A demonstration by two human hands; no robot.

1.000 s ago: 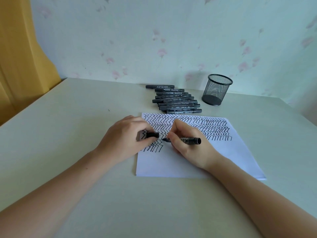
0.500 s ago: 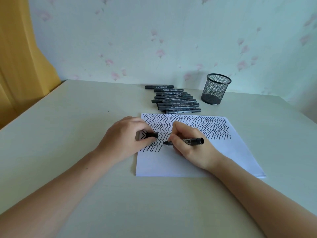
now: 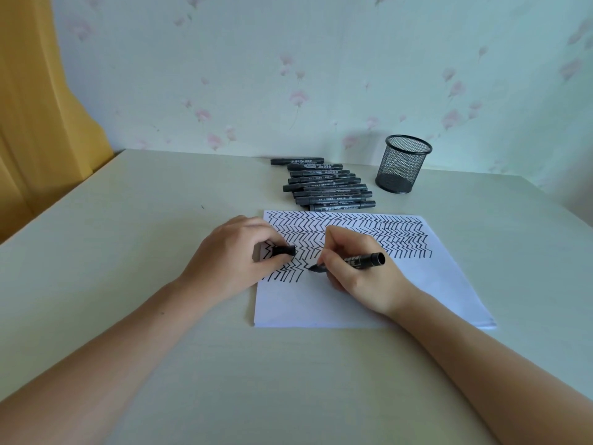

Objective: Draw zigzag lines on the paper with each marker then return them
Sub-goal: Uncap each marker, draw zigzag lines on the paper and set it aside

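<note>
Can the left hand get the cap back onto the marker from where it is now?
Probably yes: the left hand holds the cap beside the marker tip, nothing between them.

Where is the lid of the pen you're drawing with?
In the head view, the cap is pinched in the left hand, over the left side of the paper, just left of the marker.
</note>
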